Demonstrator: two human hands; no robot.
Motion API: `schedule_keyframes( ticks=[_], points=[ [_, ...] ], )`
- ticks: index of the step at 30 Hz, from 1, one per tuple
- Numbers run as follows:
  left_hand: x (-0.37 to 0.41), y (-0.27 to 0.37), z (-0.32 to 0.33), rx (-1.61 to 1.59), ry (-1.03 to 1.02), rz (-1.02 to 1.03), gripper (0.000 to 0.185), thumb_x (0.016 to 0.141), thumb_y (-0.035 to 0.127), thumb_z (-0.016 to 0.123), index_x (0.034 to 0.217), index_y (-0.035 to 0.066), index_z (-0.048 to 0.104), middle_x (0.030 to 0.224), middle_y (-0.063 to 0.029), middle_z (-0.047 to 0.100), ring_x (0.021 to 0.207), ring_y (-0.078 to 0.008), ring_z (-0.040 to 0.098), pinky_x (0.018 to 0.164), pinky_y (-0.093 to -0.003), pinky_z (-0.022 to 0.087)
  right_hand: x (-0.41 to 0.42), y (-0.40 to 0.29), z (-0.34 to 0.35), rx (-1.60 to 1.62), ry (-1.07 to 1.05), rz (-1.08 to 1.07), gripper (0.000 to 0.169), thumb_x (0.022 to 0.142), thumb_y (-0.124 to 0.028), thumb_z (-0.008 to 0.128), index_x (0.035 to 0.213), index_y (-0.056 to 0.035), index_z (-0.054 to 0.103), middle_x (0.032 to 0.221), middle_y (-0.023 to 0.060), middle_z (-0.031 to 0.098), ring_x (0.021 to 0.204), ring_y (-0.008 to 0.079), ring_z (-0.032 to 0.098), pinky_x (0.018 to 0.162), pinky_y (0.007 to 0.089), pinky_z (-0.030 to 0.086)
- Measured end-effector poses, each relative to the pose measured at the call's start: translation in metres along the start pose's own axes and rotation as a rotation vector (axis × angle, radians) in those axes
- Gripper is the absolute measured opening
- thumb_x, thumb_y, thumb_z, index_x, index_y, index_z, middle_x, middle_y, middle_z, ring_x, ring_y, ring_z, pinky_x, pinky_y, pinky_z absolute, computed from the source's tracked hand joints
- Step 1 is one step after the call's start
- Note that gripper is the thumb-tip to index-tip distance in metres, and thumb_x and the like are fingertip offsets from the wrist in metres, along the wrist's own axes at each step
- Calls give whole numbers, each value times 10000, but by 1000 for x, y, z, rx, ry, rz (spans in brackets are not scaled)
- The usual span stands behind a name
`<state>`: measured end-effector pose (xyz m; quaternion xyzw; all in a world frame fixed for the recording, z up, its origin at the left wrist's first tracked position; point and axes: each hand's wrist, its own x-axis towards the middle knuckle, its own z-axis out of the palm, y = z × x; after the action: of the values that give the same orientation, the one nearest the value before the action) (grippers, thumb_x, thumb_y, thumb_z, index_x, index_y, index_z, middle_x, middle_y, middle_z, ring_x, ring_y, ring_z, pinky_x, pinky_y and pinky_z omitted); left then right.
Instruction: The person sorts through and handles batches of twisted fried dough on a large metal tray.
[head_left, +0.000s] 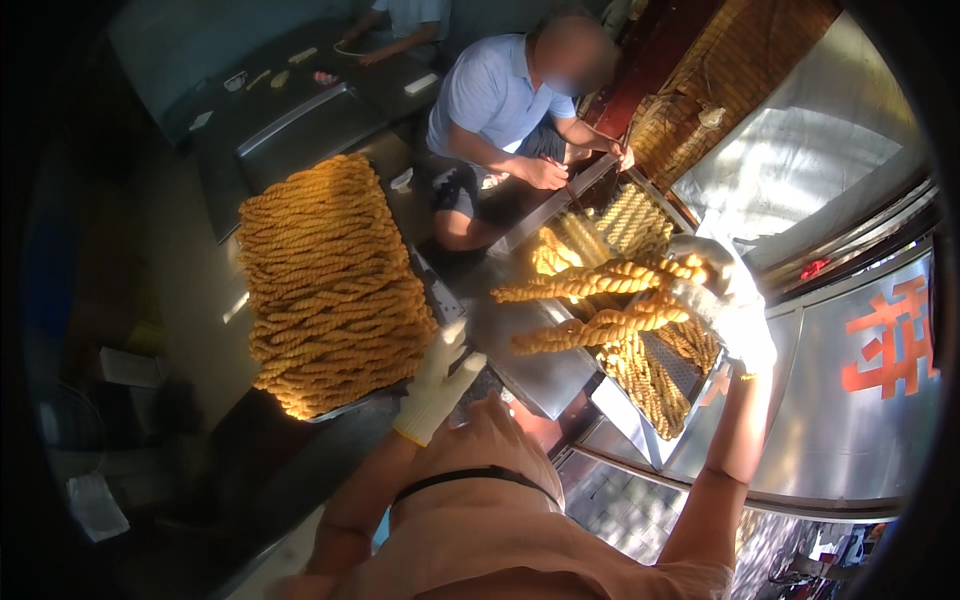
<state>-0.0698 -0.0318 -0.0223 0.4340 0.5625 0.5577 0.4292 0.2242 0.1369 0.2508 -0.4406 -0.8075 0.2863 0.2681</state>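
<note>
Two long twisted fried dough sticks (600, 324) are in my right hand (720, 304), which wears a pale glove and grips them at one end above the metal fryer. My left hand (442, 375), in a knitted white glove with a yellow cuff, is beside the near right edge of a big stack of golden dough twists (334, 285); its fingers are spread and nothing shows in them. Under my right hand, more twists (649, 382) lie on a perforated metal tray. Paler twists (636, 220) lie at the far end of the fryer (517, 232).
A person (491, 105) in a light blue shirt sits beyond the fryer with sticks in both hands. Another person (412, 30) is at a dark worktable (217, 135) at the back. A metal sheet (544, 375) lies between the stack and fryer; a curved metal panel (810, 420) stands at right.
</note>
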Motion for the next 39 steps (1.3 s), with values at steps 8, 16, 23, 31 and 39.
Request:
schedule_keyframes(
  ticks=[8,16,23,31,39],
  points=[
    [-19,34,-97,-678,379,39,547,1052,63,491,1571,154,342,1263,-85,619,1069,-170,627,845,-304,582,-2,-12,116,643,-345,223,452,911,-138,749,1321,-5,613,1340,96,607,1234,189,556,1059,328,442],
    [-39,22,-236,-72,588,94,521,943,16,708,1391,103,457,1256,-124,594,1031,-178,655,780,-266,607,38,5,286,678,-568,92,383,994,-250,707,1301,-33,638,1264,63,625,1164,147,591,1012,308,489],
    [-27,1,-274,132,439,-130,449,960,135,727,1365,102,535,1406,-95,536,1207,-144,588,791,-259,593,43,13,343,700,-594,391,450,1005,-239,695,1404,-98,543,1222,35,659,1041,132,619,769,271,546],
    [-34,20,-293,101,322,-192,353,955,56,716,1285,70,591,1167,-79,668,901,-149,726,711,-238,588,37,14,342,926,-500,429,370,996,-152,700,1331,-41,590,1146,42,669,993,122,632,771,274,538],
    [-38,42,-316,79,300,-267,307,962,60,711,1252,59,610,1098,-50,675,858,-124,719,661,-234,578,66,-5,322,607,-548,105,325,990,-111,694,1284,0,612,1096,59,656,870,103,643,728,251,548]
  ],
)
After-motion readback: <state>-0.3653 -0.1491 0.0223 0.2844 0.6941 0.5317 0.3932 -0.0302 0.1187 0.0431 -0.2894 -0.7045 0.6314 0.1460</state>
